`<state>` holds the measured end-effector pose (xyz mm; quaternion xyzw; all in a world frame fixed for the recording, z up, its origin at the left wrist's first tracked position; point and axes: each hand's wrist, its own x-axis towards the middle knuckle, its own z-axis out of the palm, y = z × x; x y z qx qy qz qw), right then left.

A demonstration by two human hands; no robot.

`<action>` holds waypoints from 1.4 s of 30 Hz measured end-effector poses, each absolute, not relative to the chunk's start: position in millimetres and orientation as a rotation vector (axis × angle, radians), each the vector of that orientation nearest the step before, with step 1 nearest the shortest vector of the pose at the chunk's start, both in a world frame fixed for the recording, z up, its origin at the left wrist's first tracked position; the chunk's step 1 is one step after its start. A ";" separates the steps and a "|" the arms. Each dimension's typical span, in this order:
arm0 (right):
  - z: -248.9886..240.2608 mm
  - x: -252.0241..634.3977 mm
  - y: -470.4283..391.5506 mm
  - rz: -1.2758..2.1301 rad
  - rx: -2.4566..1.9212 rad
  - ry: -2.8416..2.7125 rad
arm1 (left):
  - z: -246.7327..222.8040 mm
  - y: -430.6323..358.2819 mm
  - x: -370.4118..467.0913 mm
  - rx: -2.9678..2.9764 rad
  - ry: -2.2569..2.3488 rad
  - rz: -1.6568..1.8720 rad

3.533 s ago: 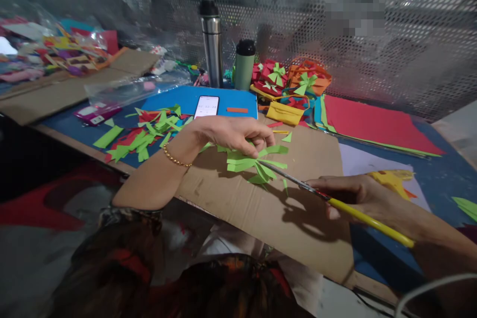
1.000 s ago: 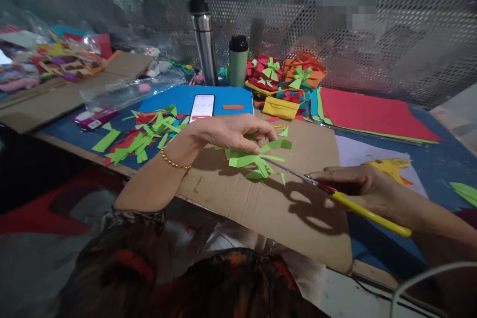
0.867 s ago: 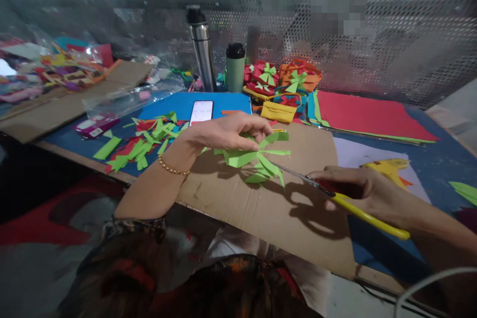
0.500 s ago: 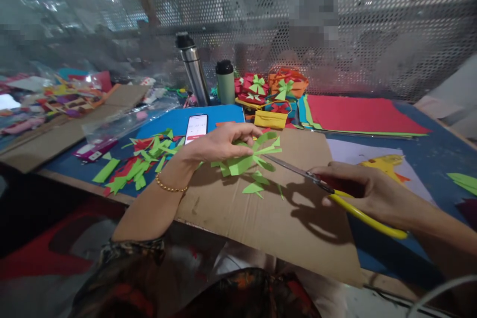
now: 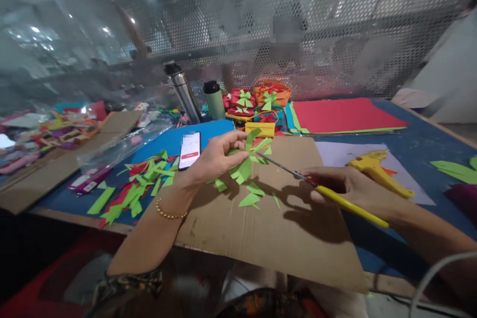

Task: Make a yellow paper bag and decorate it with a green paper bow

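My left hand [image 5: 219, 156] pinches a light-green bow [image 5: 243, 170] of flat sheet material, its loops and tails fanning out past the fingertips. My right hand [image 5: 341, 186] is closed around the yellow-handled scissors [image 5: 352, 206]. Their blades point left, and the tips reach the bow's strips beside my left thumb. I cannot make out whether the blades are parted. Below the bow, small green offcuts [image 5: 251, 199] lie on a brown cardboard sheet [image 5: 223, 231].
Green and red scraps [image 5: 137, 184] are heaped at left, near a phone [image 5: 190, 151]. Behind stand a steel flask [image 5: 184, 92], a green tumbler [image 5: 215, 102] and small bow-trimmed bags [image 5: 266, 104]. A red sheet stack [image 5: 346, 115] and yellow glue gun [image 5: 367, 164] lie right.
The view has tilted up slightly. The scissors' handles have turned and now look narrower, more edge-on. The bow has shifted a little in my left fingers, with one loop standing more upright.
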<state>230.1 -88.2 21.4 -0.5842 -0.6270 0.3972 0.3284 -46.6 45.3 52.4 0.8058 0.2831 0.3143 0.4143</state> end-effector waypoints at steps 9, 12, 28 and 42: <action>26.4 225.7 -87.1 1.103 -1.516 -1.674 | 41.5 40.0 -35.5 1.881 0.753 0.934; 25.4 223.6 -87.8 1.056 -1.520 -1.667 | 38.0 38.2 -32.3 1.832 0.770 0.937; 20.5 220.5 -87.2 1.156 -1.438 -1.557 | 37.6 30.3 -26.9 1.705 0.781 0.945; 20.8 219.6 -87.2 1.204 -1.428 -1.499 | 35.9 30.0 -26.5 1.681 0.774 0.914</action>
